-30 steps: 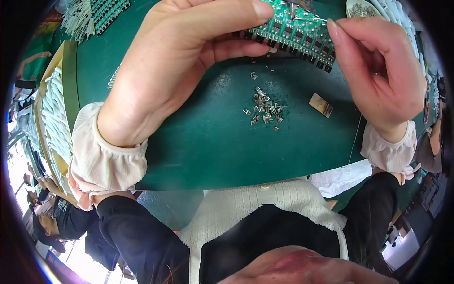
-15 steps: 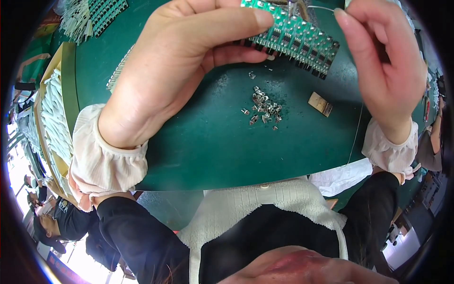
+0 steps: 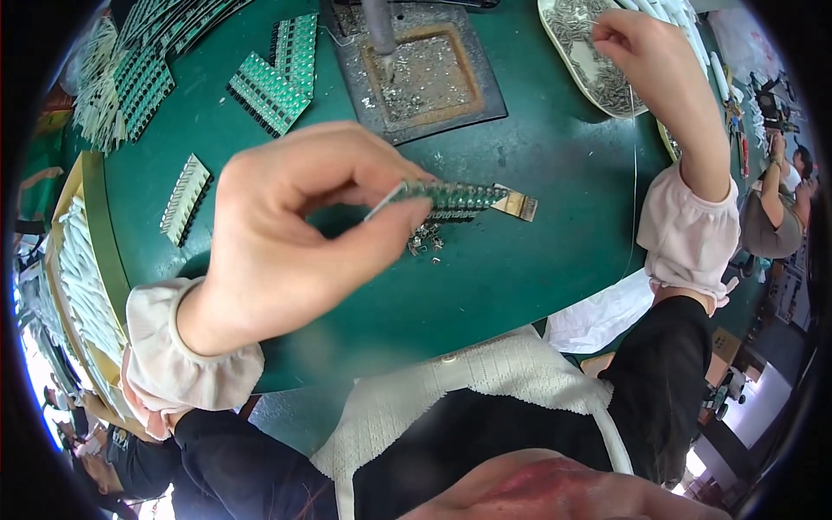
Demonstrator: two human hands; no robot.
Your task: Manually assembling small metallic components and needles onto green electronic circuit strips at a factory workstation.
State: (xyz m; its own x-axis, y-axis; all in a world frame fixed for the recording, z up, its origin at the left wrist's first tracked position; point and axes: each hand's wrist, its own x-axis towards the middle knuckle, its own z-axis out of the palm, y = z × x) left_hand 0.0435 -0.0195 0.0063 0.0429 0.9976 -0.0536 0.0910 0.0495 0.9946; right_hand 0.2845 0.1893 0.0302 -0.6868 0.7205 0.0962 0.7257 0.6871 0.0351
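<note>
Circuit board [image 3: 468,196] sits end-pinched in my left hand [image 3: 270,243], likely leaving most exposed; my right hand [image 3: 652,54] bunches narrowly, contents unclear.

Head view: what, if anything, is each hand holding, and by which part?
Left hand pinches the green circuit board by its left end. Right hand: cannot tell whether it grips anything.

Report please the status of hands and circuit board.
Left hand grips circuit board. Right hand holds thin wire, near tray. Metal pieces partly hidden behind circuit board.
</note>
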